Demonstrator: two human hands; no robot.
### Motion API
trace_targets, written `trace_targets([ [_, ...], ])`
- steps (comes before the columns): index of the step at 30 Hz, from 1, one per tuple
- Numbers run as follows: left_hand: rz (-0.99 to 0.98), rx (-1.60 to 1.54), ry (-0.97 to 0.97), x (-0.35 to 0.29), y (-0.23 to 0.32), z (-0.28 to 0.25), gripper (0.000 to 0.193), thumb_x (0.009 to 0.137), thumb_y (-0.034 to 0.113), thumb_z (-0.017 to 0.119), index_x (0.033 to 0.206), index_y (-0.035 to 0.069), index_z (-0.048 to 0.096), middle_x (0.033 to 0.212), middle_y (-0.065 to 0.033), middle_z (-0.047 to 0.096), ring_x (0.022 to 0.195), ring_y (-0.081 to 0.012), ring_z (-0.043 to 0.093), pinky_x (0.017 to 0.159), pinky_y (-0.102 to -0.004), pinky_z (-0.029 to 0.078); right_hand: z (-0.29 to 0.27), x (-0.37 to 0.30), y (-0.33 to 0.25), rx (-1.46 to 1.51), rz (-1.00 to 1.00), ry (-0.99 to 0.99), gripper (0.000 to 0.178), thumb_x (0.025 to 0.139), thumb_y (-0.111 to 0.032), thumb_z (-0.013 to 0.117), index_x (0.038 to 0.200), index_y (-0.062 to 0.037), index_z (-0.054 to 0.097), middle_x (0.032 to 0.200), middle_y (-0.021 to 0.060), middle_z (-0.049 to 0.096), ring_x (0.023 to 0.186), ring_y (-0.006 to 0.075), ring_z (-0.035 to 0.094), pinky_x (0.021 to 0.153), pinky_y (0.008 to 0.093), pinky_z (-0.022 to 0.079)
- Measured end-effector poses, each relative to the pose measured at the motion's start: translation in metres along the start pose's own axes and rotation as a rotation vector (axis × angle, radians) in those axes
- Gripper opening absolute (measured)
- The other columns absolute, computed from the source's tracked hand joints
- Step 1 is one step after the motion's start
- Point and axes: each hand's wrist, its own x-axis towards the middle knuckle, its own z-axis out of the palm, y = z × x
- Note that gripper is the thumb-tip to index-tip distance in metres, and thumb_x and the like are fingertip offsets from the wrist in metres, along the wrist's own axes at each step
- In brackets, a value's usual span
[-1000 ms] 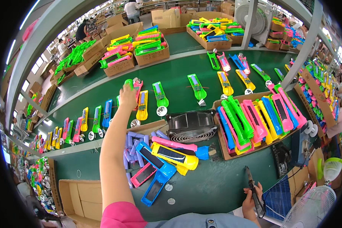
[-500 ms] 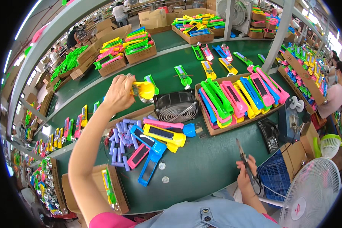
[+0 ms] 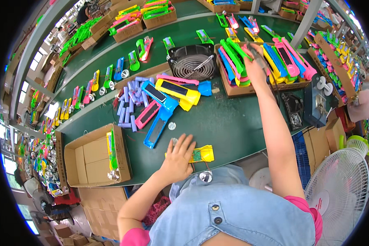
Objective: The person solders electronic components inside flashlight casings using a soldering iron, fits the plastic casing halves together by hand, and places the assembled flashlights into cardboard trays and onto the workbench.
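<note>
My left hand (image 3: 177,160) lies with fingers spread on a yellow plastic casing (image 3: 208,153) at the front edge of the bench. A small green circuit board (image 3: 197,155) sits in the casing, and thin wires lead from it to a silver reflector cup (image 3: 206,176) hanging over the edge. My right hand (image 3: 256,67) reaches over a cardboard box (image 3: 250,89) of green, pink, blue and yellow casings. It is closed round a soldering iron (image 3: 257,52), whose dark cable trails down beside my forearm. The fingertips reach among the casings, partly hidden.
Purple battery cells (image 3: 129,102) lie heaped beside loose blue, pink and yellow casings. A black fan (image 3: 192,61) stands behind them. At left is an open cardboard box (image 3: 86,164) with one green and yellow piece. A blue-grey soldering station (image 3: 315,102) stands at right; assembled pieces line the green belt beyond.
My left hand has come down from the belt to the bench front with the yellow casing, and its fingers have spread. My right hand has moved forward over the casing box with the soldering iron.
</note>
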Motion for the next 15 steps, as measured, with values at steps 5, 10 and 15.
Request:
trace_targets([
  [5,-0.217,-0.578,0.202,0.005,0.003,0.002,0.047,0.071,0.007,0.054,0.117,0.001,0.047,0.12,-0.0183,0.048,0.111,-0.0348,0.044,0.093,-0.0429,0.035,-0.042,-0.02,-0.08,-0.002,0.247,-0.003,0.033,0.075,0.003,0.057,0.105,-0.01,0.062,0.117,0.0092,0.044,0.095,0.0204,0.057,0.08,0.0275,0.046],
  [10,-0.11,-0.443,0.372,0.022,0.023,0.037,0.026,0.073,0.003,0.059,0.099,0.002,0.059,0.099,-0.0171,0.059,0.09,-0.031,0.057,0.078,-0.037,0.046,-0.084,-0.113,-0.123,0.1,-0.016,-0.01,0.032,0.078,0.003,0.059,0.109,0.0011,0.05,0.112,0.0119,0.053,0.104,0.0196,0.053,0.087,0.0302,0.042],
  [15,-0.362,-0.892,0.635,0.02,0.027,0.047,0.017,0.074,-0.005,0.058,0.09,-0.001,0.062,0.094,-0.0136,0.061,0.087,-0.0232,0.06,0.073,-0.0308,0.049,-0.094,-0.201,-0.124,0.162,0.372,-0.514,0.03,0.074,0.005,0.058,0.102,-0.004,0.058,0.102,0.0117,0.062,0.095,0.0219,0.06,0.082,0.0263,0.044],
])
